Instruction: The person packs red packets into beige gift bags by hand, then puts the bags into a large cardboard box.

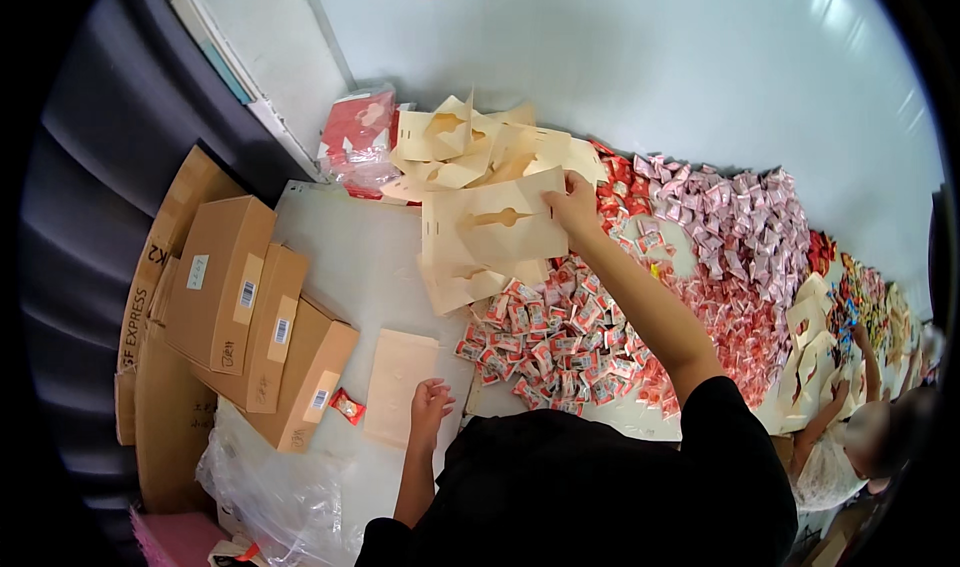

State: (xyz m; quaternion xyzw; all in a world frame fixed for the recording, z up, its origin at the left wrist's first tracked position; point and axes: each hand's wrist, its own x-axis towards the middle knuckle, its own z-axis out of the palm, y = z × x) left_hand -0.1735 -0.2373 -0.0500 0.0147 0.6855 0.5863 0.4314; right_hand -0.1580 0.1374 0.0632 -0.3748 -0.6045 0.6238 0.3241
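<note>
My right hand [576, 205] grips the right edge of a cream card sheet [487, 240] with a shaped cutout. The sheet is raised over a loose heap of similar cut-out cards [517, 143]. Below it, another cut-out card [450, 285] lies on the table beside the wrapped sweets. My left hand [430, 405] holds nothing, its fingers apart and slightly curled, by the right edge of a flat cream paper piece [401, 383] on the table. A single red-wrapped sweet [347, 406] lies left of that paper.
White-and-red wrapped packets [555, 342], pink packets [735, 319] and lilac packets [735, 207] lie in heaps. Cardboard boxes [217, 282] and clear plastic film [281, 484] are at left. A plastic-wrapped red stack [360, 135] stands by the wall. Another person [832, 454] works at far right.
</note>
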